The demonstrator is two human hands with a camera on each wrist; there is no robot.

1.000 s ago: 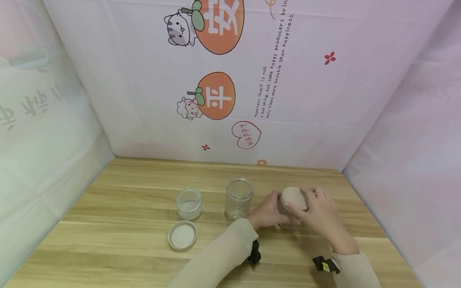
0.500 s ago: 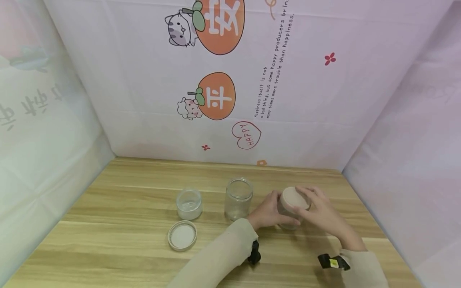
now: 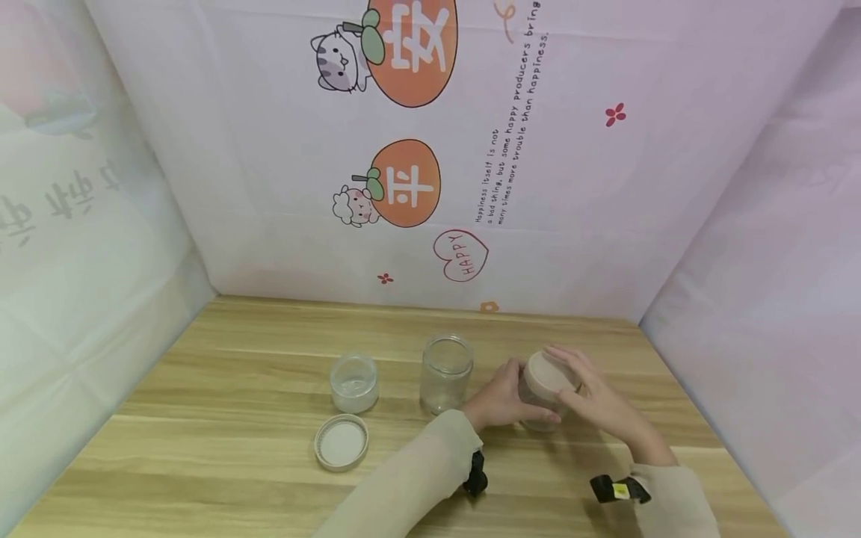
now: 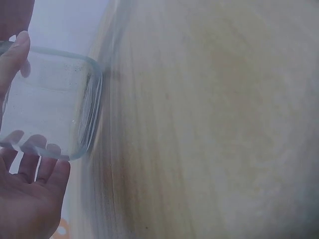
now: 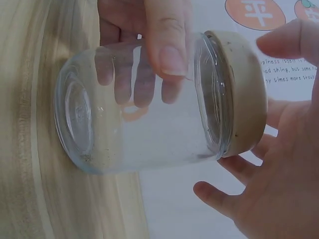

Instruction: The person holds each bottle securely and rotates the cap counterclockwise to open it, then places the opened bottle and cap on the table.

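Observation:
In the head view, my left hand (image 3: 504,397) grips the side of a clear glass jar (image 5: 149,109) at the right of the table. The right wrist view shows its thumb on the near side and its fingers through the glass behind. A beige lid (image 5: 246,94) sits on the jar's mouth. My right hand (image 3: 599,400) is around this lid, fingers at the far edge and thumb at the near edge. In the right wrist view, the thumb tip is right by the lid's rim. The left wrist view has the jar's base (image 4: 92,109) close to the wooden table.
A tall open glass jar (image 3: 445,377) stands just left of my left hand. Further left is a short open glass jar (image 3: 353,388), with a loose beige lid (image 3: 341,442) lying upside down in front. Printed cloth (image 3: 538,261) walls the wooden table (image 3: 222,418) at back and sides.
My right hand has shifted its fingers around the lid, with the wrist moving slightly right. The left hand keeps its hold on the jar. The other jars and loose lid stay put.

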